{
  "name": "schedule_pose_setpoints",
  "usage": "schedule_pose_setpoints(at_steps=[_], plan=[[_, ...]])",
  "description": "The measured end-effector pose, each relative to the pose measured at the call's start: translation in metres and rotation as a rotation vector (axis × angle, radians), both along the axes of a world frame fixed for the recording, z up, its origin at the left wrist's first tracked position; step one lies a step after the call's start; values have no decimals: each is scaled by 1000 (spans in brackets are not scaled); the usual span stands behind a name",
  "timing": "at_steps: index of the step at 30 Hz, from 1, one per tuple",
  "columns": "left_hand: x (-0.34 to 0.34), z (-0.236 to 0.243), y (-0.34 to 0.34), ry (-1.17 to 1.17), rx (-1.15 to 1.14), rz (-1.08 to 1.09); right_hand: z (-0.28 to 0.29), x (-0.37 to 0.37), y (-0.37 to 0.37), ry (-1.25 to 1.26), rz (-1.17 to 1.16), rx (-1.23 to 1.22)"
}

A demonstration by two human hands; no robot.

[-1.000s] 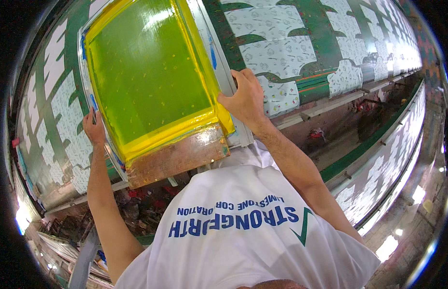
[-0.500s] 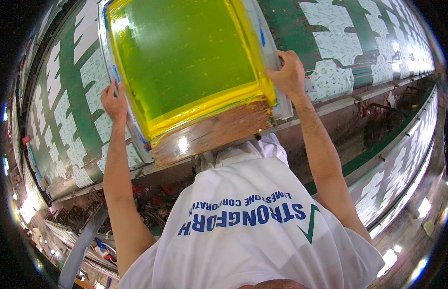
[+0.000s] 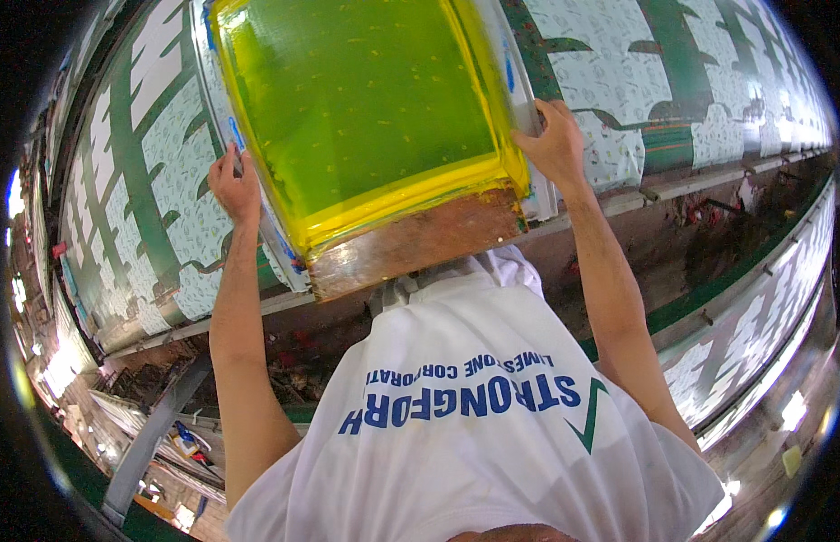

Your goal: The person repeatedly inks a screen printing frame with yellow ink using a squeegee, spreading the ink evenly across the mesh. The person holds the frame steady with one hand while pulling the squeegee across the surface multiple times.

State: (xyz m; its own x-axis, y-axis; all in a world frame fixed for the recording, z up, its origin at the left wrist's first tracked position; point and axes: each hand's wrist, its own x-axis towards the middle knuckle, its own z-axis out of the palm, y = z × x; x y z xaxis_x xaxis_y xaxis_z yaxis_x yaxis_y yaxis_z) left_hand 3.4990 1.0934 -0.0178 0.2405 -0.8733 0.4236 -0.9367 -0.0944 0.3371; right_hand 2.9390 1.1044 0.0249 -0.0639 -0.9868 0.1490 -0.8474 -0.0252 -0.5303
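Note:
A large screen-printing frame (image 3: 375, 117) with a glossy yellow-green mesh lies in front of me, tilted slightly in the view. Yellow tape runs around the mesh, and a wet-looking brown wooden board (image 3: 420, 237) forms its near end. My left hand (image 3: 234, 185) grips the frame's pale, blue-stained left rail, fingers closed at its edge. On the opposite rail, my right hand (image 3: 554, 144) is closed with the thumb toward the yellow tape and the fingers at the outer edge. Parts of the fingertips are hidden. The frame covers whatever is beneath it.
The long green table (image 3: 668, 81) carries rows of pale printed cut pieces (image 3: 610, 68) on both sides of the frame. A metal rail (image 3: 700, 184) edges it near me. Behind me stands a second table (image 3: 718, 379) with similar pieces; a grey beam (image 3: 158, 434) lies at lower left.
The frame has shifted a little to the right over the table, both hands moving with it and keeping their hold. More of the printed piece left of the frame shows. The view has shifted slightly.

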Motion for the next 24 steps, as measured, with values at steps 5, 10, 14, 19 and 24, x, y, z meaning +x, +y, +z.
schedule_pose_setpoints(at_steps=[5,10,14,19,24], plan=[[2,-8,-3,-69,38,15,0,-2,-2,-13,-25,153],[4,-19,-5,-102,84,-12,-6,3,-1,-1,-34,161],[1,-23,-6,-96,110,12,-3,9,3,30,-33,111],[-9,-23,-5,-81,17,6,8,11,6,58,15,178],[-11,-22,-7,-77,-31,-23,17,28,36,116,164,-93]])
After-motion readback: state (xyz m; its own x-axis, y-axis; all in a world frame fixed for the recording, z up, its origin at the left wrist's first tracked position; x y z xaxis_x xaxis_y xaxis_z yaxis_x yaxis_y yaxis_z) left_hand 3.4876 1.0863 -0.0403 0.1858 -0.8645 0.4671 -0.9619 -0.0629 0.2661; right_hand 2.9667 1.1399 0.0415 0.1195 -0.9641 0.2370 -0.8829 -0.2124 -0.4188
